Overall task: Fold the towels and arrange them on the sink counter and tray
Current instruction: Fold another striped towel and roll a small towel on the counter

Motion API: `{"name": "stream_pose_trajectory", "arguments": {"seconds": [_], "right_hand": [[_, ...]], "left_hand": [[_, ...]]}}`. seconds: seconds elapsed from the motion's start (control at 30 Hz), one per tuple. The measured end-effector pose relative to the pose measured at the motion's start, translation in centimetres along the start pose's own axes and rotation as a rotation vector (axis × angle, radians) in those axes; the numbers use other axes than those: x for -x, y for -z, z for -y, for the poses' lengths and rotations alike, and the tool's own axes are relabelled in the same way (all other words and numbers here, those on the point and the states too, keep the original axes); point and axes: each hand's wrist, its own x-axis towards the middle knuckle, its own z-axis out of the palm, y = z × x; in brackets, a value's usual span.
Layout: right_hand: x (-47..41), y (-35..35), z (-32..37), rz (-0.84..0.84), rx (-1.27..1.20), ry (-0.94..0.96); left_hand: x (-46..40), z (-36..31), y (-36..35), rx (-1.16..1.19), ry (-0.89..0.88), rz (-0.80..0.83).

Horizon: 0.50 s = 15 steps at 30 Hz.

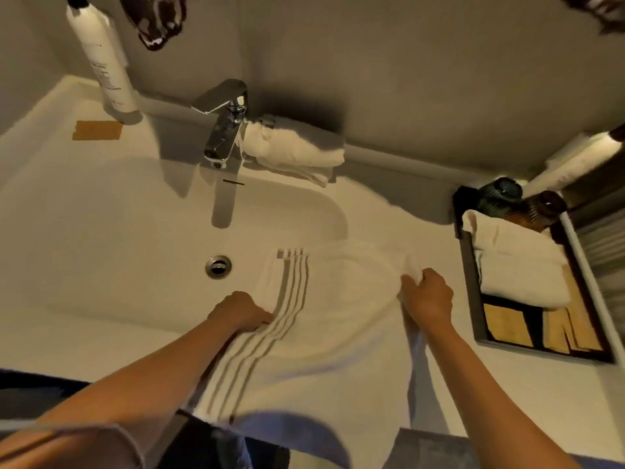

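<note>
A white towel with grey stripes [338, 319] lies spread over the right side of the sink basin and the counter's front edge. My left hand [241, 311] grips its striped left edge. My right hand [427, 294] pinches its right edge, bunching the cloth. A folded white towel [297, 147] rests on the counter behind the basin, right of the faucet. Another folded white towel [517, 262] lies in the dark tray [471, 292] at the right.
A chrome faucet [225, 123] stands at the back of the white sink [101, 231], with the drain [218, 266] in the basin. A white bottle [105, 62] hangs at the back left. Two dark jars [521, 201] stand at the tray's far end. A tan patch [96, 130] lies on the left counter.
</note>
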Motion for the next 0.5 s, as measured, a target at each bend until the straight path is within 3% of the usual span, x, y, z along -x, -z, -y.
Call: {"name": "stream_pose_trajectory", "arguments": {"seconds": [0.1, 0.2, 0.27, 0.3, 0.37, 0.4, 0.5], "right_hand": [[-1.3, 4.8, -1.7, -0.124, 0.053, 0.012], [-3.2, 8.9, -2.2, -0.23, 0.297, 0.091], [-4.0, 9.4, -0.9, -0.358, 0.471, 0.259], [-4.2, 9.0, 0.2, -0.383, 0.518, 0.392], [-4.1, 6.9, 2.4, -0.252, 0.519, 0.652], [-4.0, 5.5, 3.4, -0.141, 0.487, 0.743], [-4.5, 1.0, 6.0, 0.072, 0.418, 0.92]], "left_hand": [[3.0, -3.3, 0.1, 0.255, -0.129, -0.035], [7.2, -7.9, -1.9, 0.515, -0.254, 0.037], [8.1, -9.7, -3.8, 0.428, -0.284, 0.043], [8.0, -10.2, -4.6, 0.27, -0.266, -0.013], [7.2, -10.2, -5.3, 0.079, -0.195, -0.16], [6.8, -9.9, -5.3, 0.128, -0.171, -0.155], [6.2, -10.9, -4.0, 0.624, -0.103, -0.105]]}}
